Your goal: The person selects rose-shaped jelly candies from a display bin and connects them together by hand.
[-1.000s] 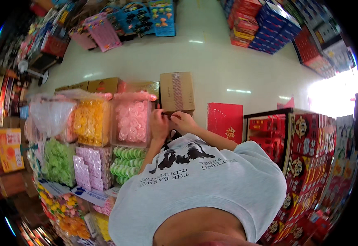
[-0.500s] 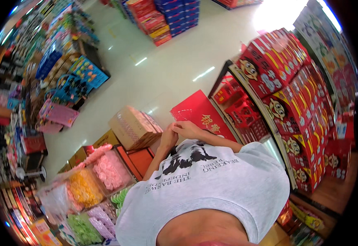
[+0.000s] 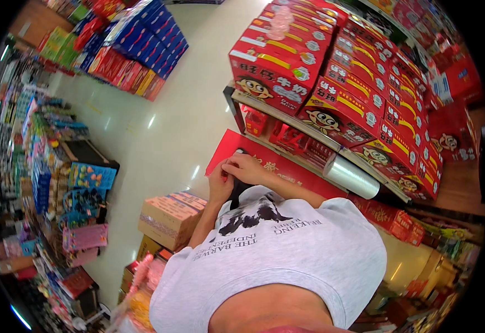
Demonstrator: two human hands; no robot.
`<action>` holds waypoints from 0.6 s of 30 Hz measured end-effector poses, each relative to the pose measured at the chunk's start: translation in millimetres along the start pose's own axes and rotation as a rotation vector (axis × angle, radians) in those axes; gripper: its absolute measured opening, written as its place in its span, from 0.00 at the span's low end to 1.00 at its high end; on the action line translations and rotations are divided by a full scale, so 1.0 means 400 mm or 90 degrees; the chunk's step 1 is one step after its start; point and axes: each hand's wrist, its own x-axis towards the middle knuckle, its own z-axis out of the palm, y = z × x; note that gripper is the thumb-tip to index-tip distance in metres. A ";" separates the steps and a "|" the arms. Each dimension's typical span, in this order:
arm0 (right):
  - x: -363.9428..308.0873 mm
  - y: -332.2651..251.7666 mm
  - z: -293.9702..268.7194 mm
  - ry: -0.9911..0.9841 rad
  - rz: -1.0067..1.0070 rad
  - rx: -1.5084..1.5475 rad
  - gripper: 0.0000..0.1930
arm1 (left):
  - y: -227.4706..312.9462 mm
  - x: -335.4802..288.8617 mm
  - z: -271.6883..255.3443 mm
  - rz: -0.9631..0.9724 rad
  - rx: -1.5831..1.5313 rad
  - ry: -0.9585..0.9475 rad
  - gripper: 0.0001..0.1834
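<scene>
In front of my shirt, my left hand and my right hand meet with their fingers curled and touching. The right one lies partly over the left fingertips. Whether anything small is between them is hidden. Beyond and beneath them, a flat red box with gold lettering lies beside the shelf, apart from my hands as far as I can tell. A brown carton stands left of my left forearm.
A shelf of red drink cartons rises at the right, with a roll of clear film at its edge. Blue boxes are stacked far left. Crowded merchandise racks line the left, beside a pale tiled floor.
The view has turned right, so the racks and blue stack sit further left and the carton shelf shows more fully. The film roll has come into sight. My hands stay together.
</scene>
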 end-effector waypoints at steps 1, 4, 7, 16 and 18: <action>0.004 -0.009 -0.015 0.067 -0.055 -0.018 0.12 | 0.008 0.030 0.002 0.002 0.002 -0.017 0.17; 0.029 -0.055 -0.091 0.119 -0.004 0.110 0.11 | 0.042 0.136 0.016 0.094 0.033 -0.054 0.19; 0.079 -0.098 -0.183 0.184 -0.043 0.101 0.09 | 0.116 0.249 0.043 0.147 0.018 -0.076 0.19; 0.228 -0.149 -0.520 0.499 -0.160 0.047 0.06 | 0.356 0.651 0.242 0.457 0.000 -0.122 0.19; 0.244 -0.147 -0.539 0.505 -0.108 -0.016 0.11 | 0.368 0.687 0.277 0.481 0.082 -0.060 0.23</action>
